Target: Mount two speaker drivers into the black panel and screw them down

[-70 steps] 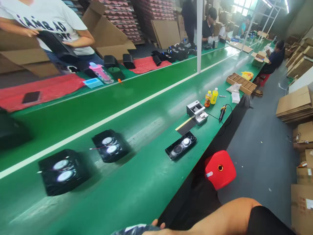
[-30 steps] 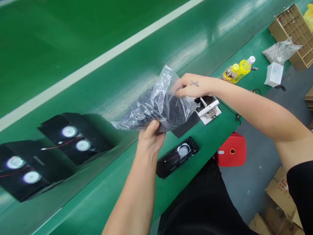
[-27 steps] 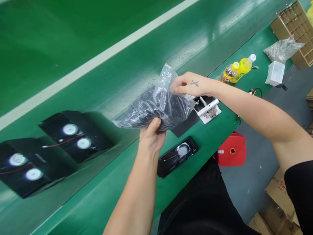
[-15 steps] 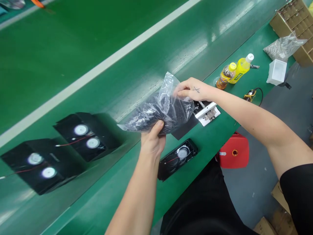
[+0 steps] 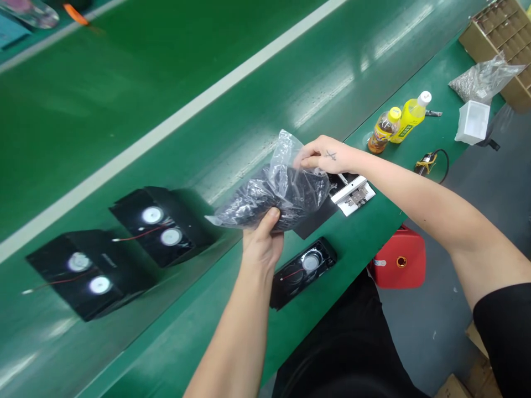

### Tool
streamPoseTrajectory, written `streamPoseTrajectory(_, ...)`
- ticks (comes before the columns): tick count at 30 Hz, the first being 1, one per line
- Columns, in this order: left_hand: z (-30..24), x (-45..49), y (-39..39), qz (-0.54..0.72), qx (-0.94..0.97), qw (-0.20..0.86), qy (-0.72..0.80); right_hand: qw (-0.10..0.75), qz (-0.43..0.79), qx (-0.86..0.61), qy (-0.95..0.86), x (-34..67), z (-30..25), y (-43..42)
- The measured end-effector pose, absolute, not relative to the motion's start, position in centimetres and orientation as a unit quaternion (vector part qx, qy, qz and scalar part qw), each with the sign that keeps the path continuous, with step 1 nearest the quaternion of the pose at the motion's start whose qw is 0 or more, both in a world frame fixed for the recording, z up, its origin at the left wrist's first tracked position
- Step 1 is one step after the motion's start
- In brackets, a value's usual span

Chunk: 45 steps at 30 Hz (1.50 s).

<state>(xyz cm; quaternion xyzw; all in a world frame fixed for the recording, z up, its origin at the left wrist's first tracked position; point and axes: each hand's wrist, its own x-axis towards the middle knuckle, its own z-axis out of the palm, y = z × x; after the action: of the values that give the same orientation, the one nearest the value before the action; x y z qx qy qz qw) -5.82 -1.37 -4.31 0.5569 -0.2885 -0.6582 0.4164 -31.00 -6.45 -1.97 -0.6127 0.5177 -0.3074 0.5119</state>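
A clear plastic bag (image 5: pixel 265 190) full of small dark parts is held up over the edge of the green bench. My left hand (image 5: pixel 263 237) grips it from below, thumb pressed on the near side. At the bag's upper right, by its mouth, the fingers of my right hand (image 5: pixel 317 155) are curled closed on the film, and their tips are partly hidden by it. Beneath the bag lies a black speaker housing (image 5: pixel 305 273) with one round speaker and a red wire. Close by on the right is a white metal fixture (image 5: pixel 352 193) on a dark mat.
Two black speaker boxes (image 5: pixel 161 224) with red wires stand on the green conveyor belt (image 5: pixel 199 127) at left. To the right are two drink bottles (image 5: pixel 385 130), a corded tool (image 5: pixel 425 163), a white tub (image 5: pixel 473 121) and a bag of small parts (image 5: pixel 481 80). A red stool (image 5: pixel 400 265) stands below.
The speaker boxes on the belt appear further right in view. Both hands and the bag have shifted slightly down and right in the picture; their hold looks the same.
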Motion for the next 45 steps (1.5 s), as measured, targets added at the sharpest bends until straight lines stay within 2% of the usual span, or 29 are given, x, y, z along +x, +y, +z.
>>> streamPoseTrajectory(20,-2.3,-6.8,-1.2,-0.654,0.577,0.43,-0.234,0.465,-0.242,-0.629,0.574,-31.1,0.2,-6.1)
streamPoseTrajectory(45,-2.8,-6.7,0.3,-0.631,0.577,0.44,-0.272,0.462,-0.198,-0.632,0.59,-30.4,2.6,-5.2)
